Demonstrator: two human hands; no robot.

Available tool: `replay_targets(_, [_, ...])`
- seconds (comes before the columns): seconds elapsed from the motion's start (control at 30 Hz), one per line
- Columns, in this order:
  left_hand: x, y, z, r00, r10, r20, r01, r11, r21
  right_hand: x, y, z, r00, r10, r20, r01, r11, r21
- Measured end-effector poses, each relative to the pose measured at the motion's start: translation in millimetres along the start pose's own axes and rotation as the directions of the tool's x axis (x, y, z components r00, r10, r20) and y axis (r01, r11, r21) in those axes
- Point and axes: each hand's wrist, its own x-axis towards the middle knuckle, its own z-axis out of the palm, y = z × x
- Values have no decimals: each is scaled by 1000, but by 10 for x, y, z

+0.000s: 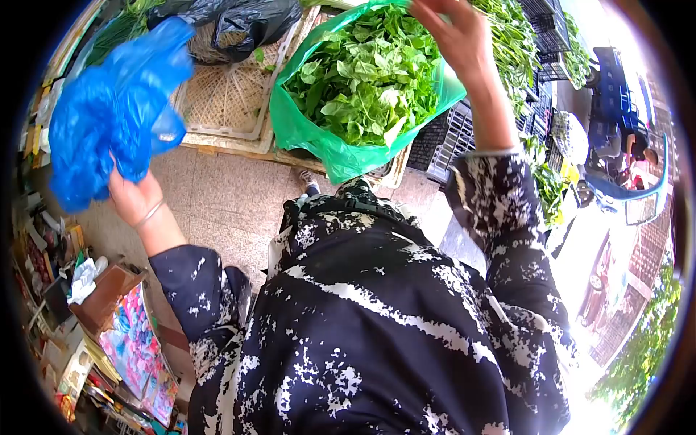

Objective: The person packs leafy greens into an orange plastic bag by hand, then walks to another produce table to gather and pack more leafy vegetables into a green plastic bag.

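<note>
My left hand [135, 197] is closed around a crumpled blue plastic bag [119, 101], which hangs bunched up at the left of the view. A large green plastic bag [301, 134] lies wide at the top middle, filled with loose leafy greens [370, 76]. Over the right side of that bag reaches my right hand [460, 36], its fingers stretched out with nothing visible in them. The fingertips are partly cut off by the top of the view, and I cannot tell whether they touch the leaves.
A woven plastic crate [221, 101] and a black bag [243, 25] are left of the greens. Black crates [457, 141] and more green vegetables [507, 54] stand to the right. A cluttered shelf with a colourful printed box [141, 348] is low left; a blue vehicle [612, 94] is outside.
</note>
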Motion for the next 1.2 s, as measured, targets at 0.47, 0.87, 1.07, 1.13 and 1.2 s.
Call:
replay_targets(0.47, [774,-2211,-1057,768,-641,-6,-112,-144,983,-1363,217,1052,835,492,-246,-548,704,-452])
replay_targets(0.87, [643,-2231,-164,882,-399,250,-232,93,968,-1422,466,819,627,775,-74,-603,544,583])
replay_targets(1.07, [-37,-1718,915,692,-502,518,4,721,693,-1553,685,603,597,796,102,-538,303,787])
replay_targets(1.13, [-413,-1482,1307,437,-679,591,117,694,711,-1534,689,573,606,786,124,-521,274,809])
replay_targets(1.2, [-736,-1418,1541,210,-790,576,147,608,780,-1532,698,576,615,771,164,-494,215,843])
